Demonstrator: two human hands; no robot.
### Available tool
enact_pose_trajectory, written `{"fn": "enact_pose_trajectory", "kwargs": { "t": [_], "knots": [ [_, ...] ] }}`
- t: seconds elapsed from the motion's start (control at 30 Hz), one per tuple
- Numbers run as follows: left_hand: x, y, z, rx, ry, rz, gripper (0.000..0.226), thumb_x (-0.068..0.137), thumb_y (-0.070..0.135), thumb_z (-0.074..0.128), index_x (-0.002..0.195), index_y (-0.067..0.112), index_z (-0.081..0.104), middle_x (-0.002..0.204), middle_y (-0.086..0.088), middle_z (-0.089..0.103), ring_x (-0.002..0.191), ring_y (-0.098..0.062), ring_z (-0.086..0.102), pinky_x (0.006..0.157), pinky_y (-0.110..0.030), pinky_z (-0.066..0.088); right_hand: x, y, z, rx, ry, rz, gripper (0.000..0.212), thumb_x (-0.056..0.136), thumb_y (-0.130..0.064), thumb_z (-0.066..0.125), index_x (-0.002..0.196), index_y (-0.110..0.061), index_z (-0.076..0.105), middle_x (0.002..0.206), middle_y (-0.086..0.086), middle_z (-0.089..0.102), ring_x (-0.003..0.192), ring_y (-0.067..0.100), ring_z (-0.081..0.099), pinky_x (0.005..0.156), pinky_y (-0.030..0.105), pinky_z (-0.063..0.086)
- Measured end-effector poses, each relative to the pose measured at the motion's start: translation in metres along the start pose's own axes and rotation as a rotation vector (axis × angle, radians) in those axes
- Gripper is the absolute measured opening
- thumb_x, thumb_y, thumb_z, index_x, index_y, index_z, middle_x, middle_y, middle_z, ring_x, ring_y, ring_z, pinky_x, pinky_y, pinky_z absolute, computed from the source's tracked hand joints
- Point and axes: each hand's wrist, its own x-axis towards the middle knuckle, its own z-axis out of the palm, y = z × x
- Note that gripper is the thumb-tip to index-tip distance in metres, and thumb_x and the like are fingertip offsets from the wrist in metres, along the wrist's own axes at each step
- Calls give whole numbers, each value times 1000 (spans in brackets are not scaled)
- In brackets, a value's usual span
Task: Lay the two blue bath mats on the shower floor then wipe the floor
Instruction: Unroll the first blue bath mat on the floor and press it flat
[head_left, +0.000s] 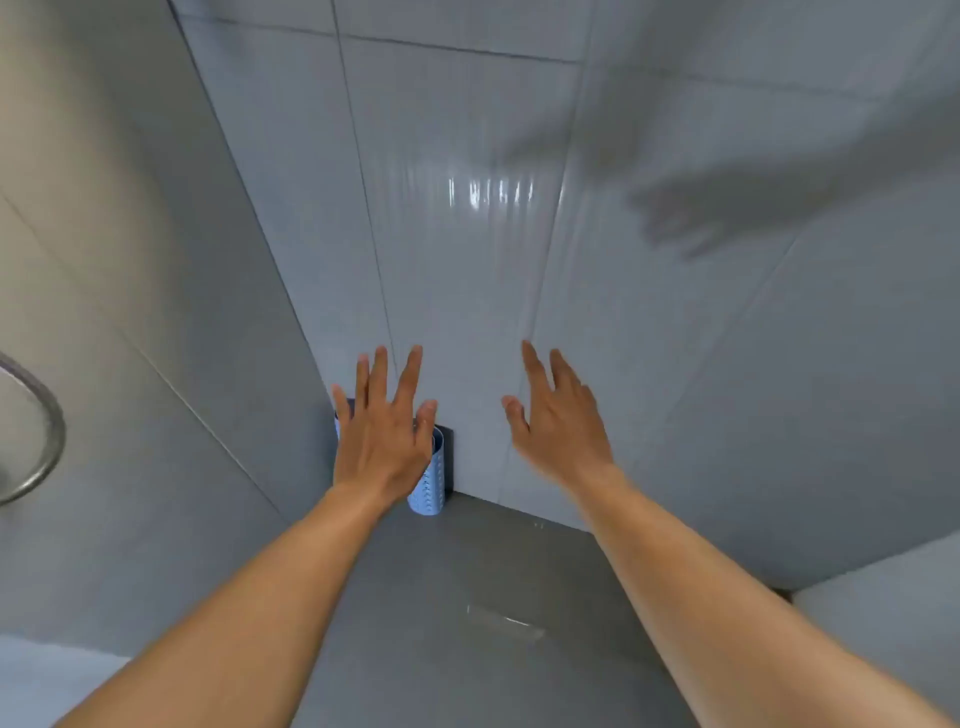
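Observation:
A rolled light-blue bath mat (430, 486) with a dotted texture stands upright in the far corner of the shower, on the grey shower floor (467, 597). My left hand (382, 431) is stretched out in front of the roll with fingers spread and straight, hiding most of it; I cannot tell whether it touches the roll. My right hand (558, 421) is held out to the right of the roll, fingers straight, holding nothing. I can make out only one roll.
Pale tiled walls (467, 234) meet at the corner behind the roll. A metal ring fixture (36, 431) hangs on the left wall. A floor drain (506, 621) lies in the middle of the floor. A lighter ledge (883, 613) sits at the right.

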Motion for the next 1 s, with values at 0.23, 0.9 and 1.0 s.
{"fn": "enact_pose_trajectory", "kwargs": {
  "t": [0.23, 0.9, 1.0],
  "knots": [
    [30, -71, 103, 10, -93, -79, 60, 106, 41, 30, 160, 31, 7, 167, -9, 8, 154, -29, 0, 120, -59, 8, 52, 34, 125, 12, -108, 50, 64, 105, -45, 30, 159, -27, 0, 165, 15, 12, 151, 31, 17, 120, 50, 22],
    [132, -237, 352, -161, -323, -245, 59, 106, 41, 32, 160, 25, 13, 161, -4, 31, 143, -24, 36, 109, -42, 35, 181, 72, 427, 118, -297, 5, 57, 107, -33, 30, 158, -22, 10, 159, 8, 27, 136, 30, 42, 102, 43, 41],
    [153, -250, 386, -184, -373, -264, 57, 107, 37, 31, 160, 23, 15, 160, -7, 32, 140, -26, 40, 107, -43, 36, 199, 74, 464, 180, -301, 47, 57, 106, -35, 33, 158, -21, 13, 155, 6, 33, 132, 29, 46, 99, 45, 45]
  ]
}}
